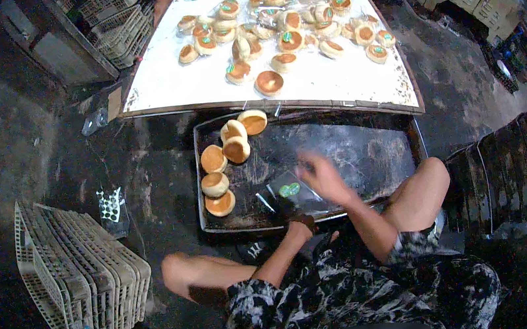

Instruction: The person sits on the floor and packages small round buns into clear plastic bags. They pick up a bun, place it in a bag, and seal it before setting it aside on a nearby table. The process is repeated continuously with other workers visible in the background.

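Note:
A large dark metal tray [367, 144] lies in front of me. Along its left side sit several round golden-brown buns [213, 159], some leaning on each other. My right hand [321, 175] is over the tray's middle, its fingers smeared by motion. Beside it, a clear plastic wrapper [302, 179] seems to lie on the tray, with round green stickers [289, 190] on or under it. At the tray's near edge is my left hand [301, 225], in shadow, its fingers too dark to make out. Whether either hand holds anything cannot be seen.
Beyond the tray stands a white-topped table [166, 84] with many buns, several in clear wrappers with green stickers [290, 40]. Pale plastic crates [85, 274] stand at the left; dark stacked trays [518, 177] are at the right. A sticker sheet [111, 204] lies on the floor.

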`<state>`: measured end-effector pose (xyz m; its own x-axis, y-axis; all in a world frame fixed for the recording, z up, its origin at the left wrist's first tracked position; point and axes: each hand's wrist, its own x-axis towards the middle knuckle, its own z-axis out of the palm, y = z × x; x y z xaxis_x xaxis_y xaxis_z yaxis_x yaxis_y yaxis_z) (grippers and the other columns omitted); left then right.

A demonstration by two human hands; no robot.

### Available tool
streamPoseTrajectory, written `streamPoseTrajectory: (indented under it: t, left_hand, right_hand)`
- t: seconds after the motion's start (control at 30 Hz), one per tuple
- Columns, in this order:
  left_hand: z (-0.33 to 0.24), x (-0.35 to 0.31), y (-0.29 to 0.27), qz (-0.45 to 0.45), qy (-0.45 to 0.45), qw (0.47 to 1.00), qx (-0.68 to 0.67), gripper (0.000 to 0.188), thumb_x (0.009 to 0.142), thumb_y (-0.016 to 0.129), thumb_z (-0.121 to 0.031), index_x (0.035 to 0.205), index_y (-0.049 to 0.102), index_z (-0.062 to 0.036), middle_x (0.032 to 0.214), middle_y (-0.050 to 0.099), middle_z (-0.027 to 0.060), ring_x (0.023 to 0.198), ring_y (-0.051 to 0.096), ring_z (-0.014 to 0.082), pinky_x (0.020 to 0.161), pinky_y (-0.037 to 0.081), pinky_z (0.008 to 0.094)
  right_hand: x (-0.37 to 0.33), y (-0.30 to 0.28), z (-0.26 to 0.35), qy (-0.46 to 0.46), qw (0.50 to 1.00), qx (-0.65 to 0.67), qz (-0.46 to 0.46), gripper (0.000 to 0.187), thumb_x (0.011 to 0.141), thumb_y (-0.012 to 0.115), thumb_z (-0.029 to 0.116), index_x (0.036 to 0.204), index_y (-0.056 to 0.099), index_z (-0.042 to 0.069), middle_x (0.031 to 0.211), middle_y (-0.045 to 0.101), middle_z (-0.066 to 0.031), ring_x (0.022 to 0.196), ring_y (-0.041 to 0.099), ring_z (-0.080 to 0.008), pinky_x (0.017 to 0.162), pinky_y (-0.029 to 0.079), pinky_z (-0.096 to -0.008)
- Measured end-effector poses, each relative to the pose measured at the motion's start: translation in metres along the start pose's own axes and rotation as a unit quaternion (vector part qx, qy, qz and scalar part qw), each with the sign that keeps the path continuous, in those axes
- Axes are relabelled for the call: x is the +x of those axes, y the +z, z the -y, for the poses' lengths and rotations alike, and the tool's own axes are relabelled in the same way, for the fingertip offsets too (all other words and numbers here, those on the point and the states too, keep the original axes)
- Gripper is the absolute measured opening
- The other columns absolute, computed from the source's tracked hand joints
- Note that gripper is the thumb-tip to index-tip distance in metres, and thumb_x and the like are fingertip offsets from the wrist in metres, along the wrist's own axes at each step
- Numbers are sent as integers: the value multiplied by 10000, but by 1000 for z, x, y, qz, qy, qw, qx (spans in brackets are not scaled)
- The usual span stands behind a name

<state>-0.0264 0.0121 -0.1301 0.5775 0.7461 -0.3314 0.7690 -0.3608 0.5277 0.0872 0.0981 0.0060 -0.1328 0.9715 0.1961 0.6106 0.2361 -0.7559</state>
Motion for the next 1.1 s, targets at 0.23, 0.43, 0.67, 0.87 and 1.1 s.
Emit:
streamPoseTrajectory:
  t: [0.23,0.43,0.67,0.87,1.1]
  left_hand:
    - [13,-21,-63,-102,-103,976,-164,191,710,575,-103,882,607,-26,797,624,144,728,614,286,659,490,367]
    - [-7,-39,-93,-174,-83,874,-445,188,661,656,-34,843,627,1,701,619,64,624,582,115,583,461,234]
    - [-25,-47,-116,-301,38,758,-577,401,687,617,-21,1079,534,-43,1046,547,93,990,488,176,826,402,280]
    - [43,-56,-125,-307,-2,376,-874,440,810,496,-144,1228,370,-91,1073,530,127,955,536,249,811,459,374]
    - [97,-85,-162,-545,-41,295,-784,568,797,512,-140,1282,222,-86,1121,413,106,1083,398,255,882,358,416]
  right_hand:
    - [-141,40,-32,201,936,96,274,256,796,579,255,792,570,-1,690,574,-122,586,516,-165,578,417,-343]
    - [-122,53,-26,150,985,78,43,299,863,445,198,1126,443,55,539,511,-123,438,505,-186,401,368,-333]
    - [-9,43,16,255,698,666,-64,415,872,452,325,1218,375,111,1033,523,-38,802,523,-145,714,454,-274]
    - [-20,103,35,280,547,756,228,376,886,406,185,1213,364,7,1184,466,-127,1024,502,-265,898,401,-392]
    - [115,226,-53,-261,891,-360,89,496,752,482,144,1232,366,95,1293,346,-163,1229,261,-316,1006,213,-418]
